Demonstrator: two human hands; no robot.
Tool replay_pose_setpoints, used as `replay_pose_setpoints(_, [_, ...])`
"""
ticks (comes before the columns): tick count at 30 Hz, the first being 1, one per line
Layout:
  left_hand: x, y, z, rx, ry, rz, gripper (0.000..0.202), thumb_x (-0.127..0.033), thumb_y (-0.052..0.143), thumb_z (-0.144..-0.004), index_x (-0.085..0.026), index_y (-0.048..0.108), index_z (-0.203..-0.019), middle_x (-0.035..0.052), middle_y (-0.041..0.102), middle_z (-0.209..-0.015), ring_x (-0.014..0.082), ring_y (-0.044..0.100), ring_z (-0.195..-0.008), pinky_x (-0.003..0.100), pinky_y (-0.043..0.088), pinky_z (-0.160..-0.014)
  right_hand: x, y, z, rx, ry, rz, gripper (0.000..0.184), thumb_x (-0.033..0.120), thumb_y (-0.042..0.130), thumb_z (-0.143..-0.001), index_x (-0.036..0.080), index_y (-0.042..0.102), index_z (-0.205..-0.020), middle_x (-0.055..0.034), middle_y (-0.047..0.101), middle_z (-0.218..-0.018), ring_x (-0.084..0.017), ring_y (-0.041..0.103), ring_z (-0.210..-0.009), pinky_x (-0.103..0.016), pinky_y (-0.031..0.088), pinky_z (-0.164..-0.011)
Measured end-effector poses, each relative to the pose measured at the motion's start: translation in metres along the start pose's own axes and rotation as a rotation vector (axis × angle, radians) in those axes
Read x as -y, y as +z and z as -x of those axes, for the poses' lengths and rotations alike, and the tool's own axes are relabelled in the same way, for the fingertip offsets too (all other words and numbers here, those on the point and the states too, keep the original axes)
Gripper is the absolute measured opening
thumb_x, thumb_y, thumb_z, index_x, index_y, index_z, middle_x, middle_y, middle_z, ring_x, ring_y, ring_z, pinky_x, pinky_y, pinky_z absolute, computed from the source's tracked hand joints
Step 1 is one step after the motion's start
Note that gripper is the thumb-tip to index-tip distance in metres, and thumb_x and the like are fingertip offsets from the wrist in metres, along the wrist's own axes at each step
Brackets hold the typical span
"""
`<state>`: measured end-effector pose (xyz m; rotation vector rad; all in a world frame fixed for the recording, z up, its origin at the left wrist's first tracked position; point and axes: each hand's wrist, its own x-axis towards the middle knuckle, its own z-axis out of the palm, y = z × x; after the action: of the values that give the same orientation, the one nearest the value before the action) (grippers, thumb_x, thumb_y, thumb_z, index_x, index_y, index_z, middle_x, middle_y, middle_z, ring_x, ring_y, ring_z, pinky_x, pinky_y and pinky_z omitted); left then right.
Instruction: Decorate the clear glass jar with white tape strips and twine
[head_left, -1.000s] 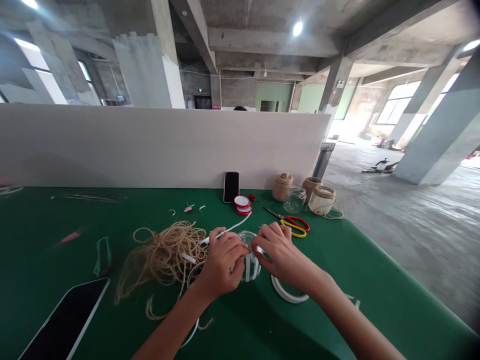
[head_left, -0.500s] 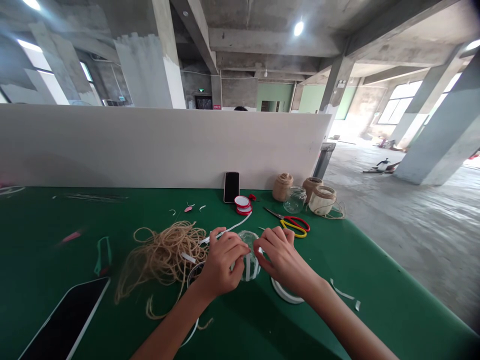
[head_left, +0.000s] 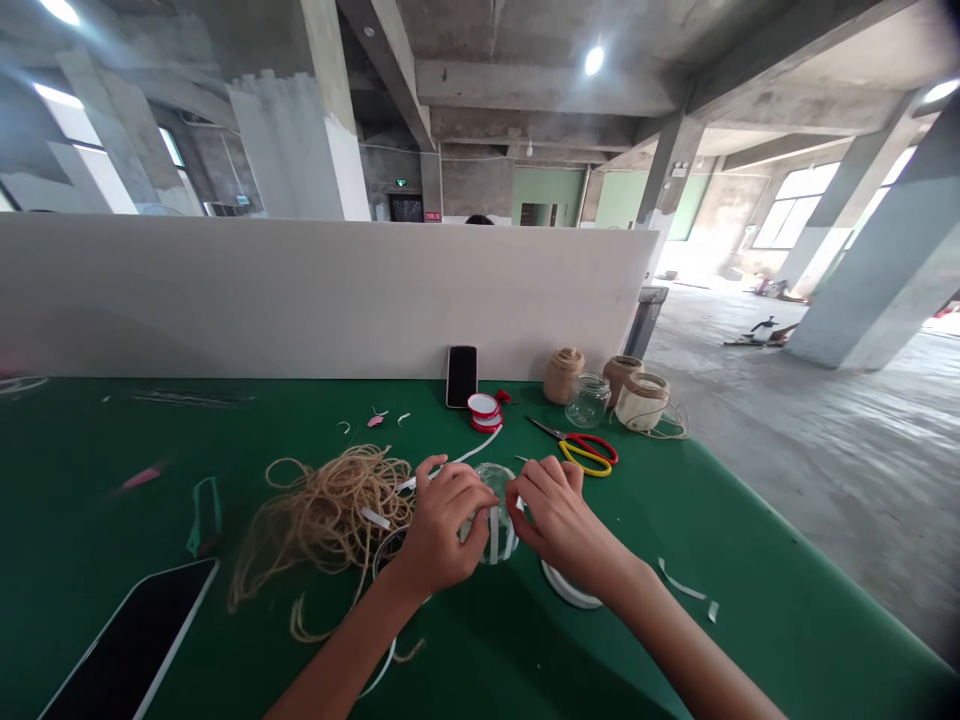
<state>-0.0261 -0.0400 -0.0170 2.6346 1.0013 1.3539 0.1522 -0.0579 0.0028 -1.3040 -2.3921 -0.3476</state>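
Note:
A clear glass jar (head_left: 496, 480) lies between my two hands, with white tape strips (head_left: 494, 535) along its side. My left hand (head_left: 451, 520) is at the jar's left side, thumb and fingers closed over its edge. On the right, my right hand (head_left: 556, 500) has its thumb and forefinger pinched together at the jar's edge. A bit of white shows by those fingertips, too small to make out. Under the right wrist sits a white tape roll (head_left: 566, 588), partly covered. Left of my left hand is a tangled heap of jute twine (head_left: 349, 500).
Scissors (head_left: 589, 455) with red and yellow handles lie beyond my right hand. Behind them stand a bare glass jar (head_left: 588, 402) and twine-wrapped jars (head_left: 562, 378). Red-and-white tape rolls (head_left: 485, 408) and a phone (head_left: 462, 377) are near the white partition (head_left: 322, 300). Another phone (head_left: 127, 645) lies front left.
Both hands keep nearly the same place and grip at the jar. The whole view has shifted very slightly.

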Motion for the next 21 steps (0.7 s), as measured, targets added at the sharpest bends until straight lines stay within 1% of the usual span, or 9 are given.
replay_pose_setpoints(3, [0.000,0.000,0.000,0.000,-0.004,-0.012,0.019,-0.012,0.042,-0.081,-0.020,0.059,-0.080,0.0019,0.062,-0.078,0.0188,0.055,-0.087,0.046,0.025,-0.097,0.000,0.004,0.004,-0.018,0.012,-0.011,0.015,0.019,0.040,-0.090,0.018,0.053,-0.083,-0.0038,0.049,-0.081,-0.019,0.042,-0.080,-0.035,0.030,-0.075])
replay_pose_setpoints(7, [0.001,0.001,0.001,-0.005,-0.006,-0.013,0.019,-0.013,0.042,-0.082,-0.021,0.059,-0.080,0.0023,0.063,-0.079,0.0189,0.055,-0.087,0.047,0.025,-0.098,0.001,0.011,0.012,-0.089,0.068,-0.068,0.014,0.019,0.041,-0.090,0.018,0.053,-0.084,-0.0033,0.050,-0.081,-0.019,0.043,-0.081,-0.034,0.030,-0.075])
replay_pose_setpoints(10, [0.001,0.001,0.001,-0.001,-0.005,-0.003,0.020,-0.013,0.041,-0.082,-0.021,0.059,-0.080,0.0024,0.063,-0.079,0.0189,0.055,-0.087,0.047,0.025,-0.097,0.001,0.013,0.015,-0.124,0.093,-0.109,0.010,0.020,0.043,-0.090,0.019,0.054,-0.091,-0.0036,0.051,-0.084,-0.019,0.043,-0.084,-0.034,0.029,-0.076])
replay_pose_setpoints(12, [0.001,0.000,0.001,0.002,-0.004,-0.002,0.020,-0.012,0.041,-0.082,-0.021,0.059,-0.081,0.0023,0.063,-0.079,0.0189,0.055,-0.087,0.046,0.025,-0.097,0.001,0.012,0.013,-0.112,0.079,-0.108,0.011,0.020,0.043,-0.090,0.020,0.053,-0.094,-0.0037,0.051,-0.086,-0.019,0.043,-0.085,-0.034,0.029,-0.076])
replay_pose_setpoints(21, [0.000,0.001,0.000,-0.007,0.007,-0.004,0.020,-0.012,0.040,-0.082,-0.020,0.059,-0.080,0.0028,0.063,-0.079,0.0195,0.055,-0.087,0.047,0.026,-0.096,-0.003,-0.002,-0.004,-0.008,-0.039,0.000,0.009,0.017,0.045,-0.087,0.019,0.053,-0.084,-0.0038,0.049,-0.083,-0.019,0.040,-0.081,-0.035,0.029,-0.074])
